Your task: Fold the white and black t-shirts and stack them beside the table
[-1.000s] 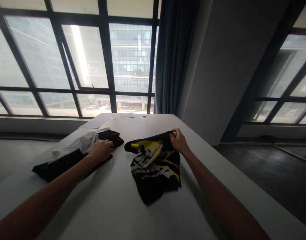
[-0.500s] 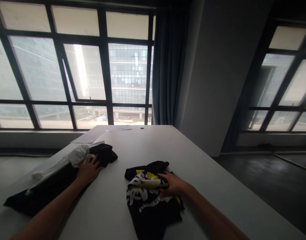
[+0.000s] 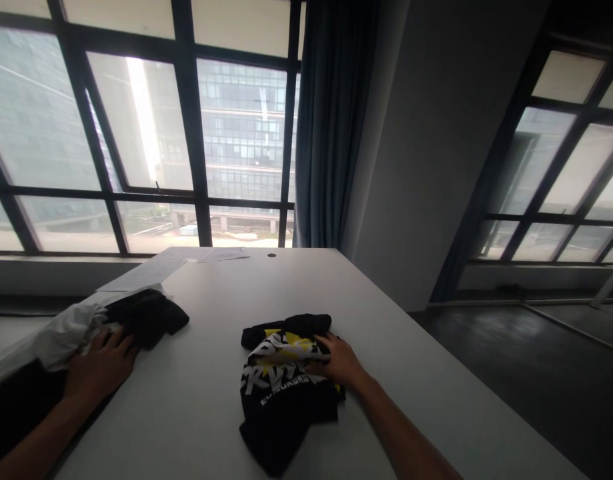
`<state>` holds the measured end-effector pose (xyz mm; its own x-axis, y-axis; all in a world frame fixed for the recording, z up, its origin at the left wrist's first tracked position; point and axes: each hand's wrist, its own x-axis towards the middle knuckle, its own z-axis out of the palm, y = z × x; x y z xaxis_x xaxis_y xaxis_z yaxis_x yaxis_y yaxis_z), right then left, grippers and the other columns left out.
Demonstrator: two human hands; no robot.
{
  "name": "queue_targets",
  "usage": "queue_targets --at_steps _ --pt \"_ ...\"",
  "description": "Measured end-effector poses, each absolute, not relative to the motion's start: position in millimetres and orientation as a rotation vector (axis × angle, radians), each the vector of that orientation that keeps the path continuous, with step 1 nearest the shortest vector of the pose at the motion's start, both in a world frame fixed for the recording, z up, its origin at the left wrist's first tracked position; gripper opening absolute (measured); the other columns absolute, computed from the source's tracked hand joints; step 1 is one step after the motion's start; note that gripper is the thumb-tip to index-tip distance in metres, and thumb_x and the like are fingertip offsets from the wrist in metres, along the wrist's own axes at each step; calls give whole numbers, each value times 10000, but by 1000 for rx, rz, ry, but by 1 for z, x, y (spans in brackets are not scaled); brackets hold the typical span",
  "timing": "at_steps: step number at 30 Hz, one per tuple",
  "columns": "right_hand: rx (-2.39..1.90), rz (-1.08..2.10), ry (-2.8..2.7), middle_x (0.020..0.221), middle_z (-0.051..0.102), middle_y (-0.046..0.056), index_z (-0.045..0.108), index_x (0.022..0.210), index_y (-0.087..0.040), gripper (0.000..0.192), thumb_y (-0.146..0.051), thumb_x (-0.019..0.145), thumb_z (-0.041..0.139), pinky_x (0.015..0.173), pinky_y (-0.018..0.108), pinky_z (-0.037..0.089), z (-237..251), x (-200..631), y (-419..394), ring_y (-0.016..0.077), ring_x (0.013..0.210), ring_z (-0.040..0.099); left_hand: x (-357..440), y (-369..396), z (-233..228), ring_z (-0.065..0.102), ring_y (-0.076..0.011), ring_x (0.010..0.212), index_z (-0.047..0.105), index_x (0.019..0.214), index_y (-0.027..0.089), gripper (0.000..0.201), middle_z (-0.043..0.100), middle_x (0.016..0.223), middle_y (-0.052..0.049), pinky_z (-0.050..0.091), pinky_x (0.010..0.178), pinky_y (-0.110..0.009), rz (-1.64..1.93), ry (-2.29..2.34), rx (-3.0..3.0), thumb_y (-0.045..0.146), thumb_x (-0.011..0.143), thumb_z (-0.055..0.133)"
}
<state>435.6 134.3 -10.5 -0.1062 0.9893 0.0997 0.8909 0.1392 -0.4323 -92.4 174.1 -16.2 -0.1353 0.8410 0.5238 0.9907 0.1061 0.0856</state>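
Observation:
My left hand (image 3: pixel 100 365) lies on a heap of clothing at the left of the table, its fingers spread over dark cloth. The heap joins a black garment (image 3: pixel 146 313) with a crumpled white cloth (image 3: pixel 69 330). Near the middle front is a black T-shirt (image 3: pixel 286 400), loosely bunched, with white lettering and yellow patches. My right hand (image 3: pixel 339 363) rests on the shirt's right side, fingers and thumb apart. Part of the print is covered by that hand. The forearm hides some of the left heap.
Sheets of paper (image 3: pixel 146 272) lie along the far left of the white table (image 3: pixel 226 360). A round cable hole (image 3: pixel 271 255) is near its far edge. Beyond are windows, a blue curtain (image 3: pixel 323 133) and a grey pillar (image 3: pixel 426 153). Dark floor (image 3: pixel 496 373) lies to the right.
My left hand and the clothing heap under it have shifted left, away from the T-shirt. The view has turned slightly right. My right hand stays on the T-shirt.

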Motion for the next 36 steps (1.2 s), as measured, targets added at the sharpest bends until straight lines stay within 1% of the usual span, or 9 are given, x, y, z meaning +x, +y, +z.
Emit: queue_targets --at_steps 5,8,11,15,17,21,25,30,36 --pt "-1839 211 -1962 1387 515 203 521 1388 -128 890 -600 665 736 1081 466 335 -17 429 130 345 1291 462 -53 164 -1 319 -425 1369 658 1199 172 523 463 1484 -124 286 977 -714 -210 -2147 -1682 360 954 235" --pt "-1785 279 -1923 1387 500 237 505 1393 -78 890 -517 662 760 1085 484 337 -14 416 125 369 1291 454 -3 146 -3 244 -429 1420 572 1325 133 570 350 1546 -181 164 1049 -723 -198 -2138 -1853 445 945 285" --pt "-1586 561 -1826 1424 480 198 500 1400 -113 904 -407 599 800 1115 470 326 -9 399 119 356 1314 439 53 120 -13 293 -325 1434 428 1451 202 631 362 1550 -133 202 1124 -610 -147 -2045 -2461 536 927 316" --pt "-1089 1312 -1582 1260 640 106 490 1402 -188 773 -340 670 687 994 467 464 0 385 114 306 1144 598 91 92 -15 242 -339 1453 330 1497 191 884 313 1572 -133 202 1158 -570 -157 -1918 -2821 612 760 581" --pt "-923 1452 -1476 1188 681 84 515 1374 -198 725 -270 661 633 947 454 501 5 387 115 288 1069 641 88 85 -8 330 -332 1416 359 1480 193 813 389 1537 -131 229 1159 -555 -220 -1883 -2834 489 768 619" --pt "-968 1020 -1504 1333 595 80 516 1367 -204 760 -180 613 613 1021 422 471 15 405 121 269 1177 587 70 75 8 420 -305 1352 449 1428 206 552 482 1472 -122 234 1152 -545 -586 -1718 -2567 214 876 462" --pt "-1194 509 -1724 1350 571 101 535 1358 -181 638 -175 720 538 1055 399 433 14 418 124 241 1205 559 73 54 6 498 -307 1261 524 1363 320 520 561 1396 -70 357 1084 -500 -569 -1315 -2904 433 858 582" --pt "-1480 407 -2178 1089 680 122 693 1122 -151 511 -65 653 509 984 381 448 -3 420 113 250 1069 600 79 40 2 585 -246 1119 687 1062 260 256 658 1214 -80 435 993 -393 -529 -1273 -3086 246 883 505" --pt "-1504 405 -2072 937 685 78 652 893 -186 310 -91 679 449 864 347 475 -2 421 79 216 925 621 46 33 22 646 -180 785 600 972 210 255 709 895 -49 495 746 -295 -1007 -1518 -3026 301 940 365"
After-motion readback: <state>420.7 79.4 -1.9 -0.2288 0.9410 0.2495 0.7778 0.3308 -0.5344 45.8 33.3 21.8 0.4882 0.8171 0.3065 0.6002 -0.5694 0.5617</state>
